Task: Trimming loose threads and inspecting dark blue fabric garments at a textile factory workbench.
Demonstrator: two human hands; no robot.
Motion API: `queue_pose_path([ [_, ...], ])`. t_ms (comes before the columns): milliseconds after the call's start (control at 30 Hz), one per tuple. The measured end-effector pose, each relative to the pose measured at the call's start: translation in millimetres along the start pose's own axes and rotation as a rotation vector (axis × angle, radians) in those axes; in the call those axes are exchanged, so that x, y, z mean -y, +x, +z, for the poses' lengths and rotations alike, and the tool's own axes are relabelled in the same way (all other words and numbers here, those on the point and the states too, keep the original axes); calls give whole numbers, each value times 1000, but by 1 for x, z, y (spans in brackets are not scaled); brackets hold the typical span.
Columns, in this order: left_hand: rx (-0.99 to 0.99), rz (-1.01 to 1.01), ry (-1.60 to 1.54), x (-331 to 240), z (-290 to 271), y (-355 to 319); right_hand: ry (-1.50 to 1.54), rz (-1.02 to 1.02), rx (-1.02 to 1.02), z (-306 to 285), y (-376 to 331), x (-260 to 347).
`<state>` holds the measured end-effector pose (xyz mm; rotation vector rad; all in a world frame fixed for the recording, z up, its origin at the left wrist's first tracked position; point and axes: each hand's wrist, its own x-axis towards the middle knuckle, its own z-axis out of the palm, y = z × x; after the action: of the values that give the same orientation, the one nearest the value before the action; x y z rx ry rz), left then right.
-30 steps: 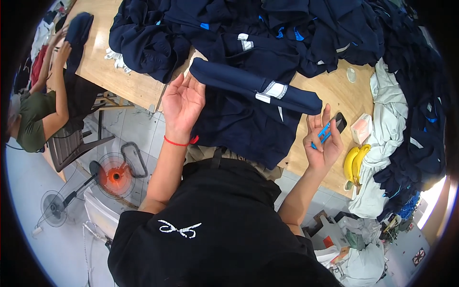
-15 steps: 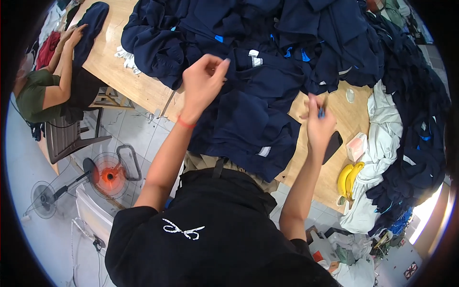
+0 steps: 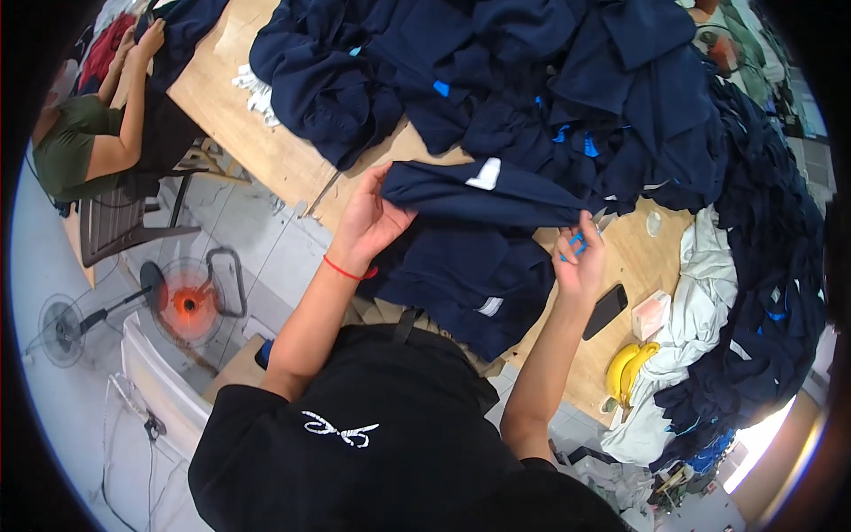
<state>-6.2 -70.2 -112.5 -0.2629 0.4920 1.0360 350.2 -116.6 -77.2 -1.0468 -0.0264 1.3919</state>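
A navy garment with a white label is stretched sideways above the table, its upper edge between my two hands. My left hand is closed on its left end, thumb inside the fold. At its right end, my right hand pinches the cloth and also holds a small blue-handled tool, perhaps thread snips; fingers partly hide it. Below lies another navy piece with a pale label, hanging over the table edge against me.
A heap of navy garments covers the far table. At right are a black phone, a pink-and-white box, bananas and white cloth. A person handles dark cloth at left, near a floor fan.
Both hands, apart from the cloth before, now hold a navy garment raised from the pile and stretched between them. The view has shifted slightly.
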Motion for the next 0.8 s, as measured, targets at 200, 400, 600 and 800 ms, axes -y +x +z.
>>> queue_pose_path([
  [200, 97, 70, 14, -28, 34, -30, 132, 175, 20, 13, -51, 15],
  [400, 317, 93, 38, -28, 51, -46, 172, 78, 183, 35, -85, 20],
  [600, 366, 130, 25, -29, 43, -53, 113, 63, 302, 35, -98, 23],
  [800, 3, 218, 85, -16, 69, -60, 227, 184, 53, 27, -101, 28],
])
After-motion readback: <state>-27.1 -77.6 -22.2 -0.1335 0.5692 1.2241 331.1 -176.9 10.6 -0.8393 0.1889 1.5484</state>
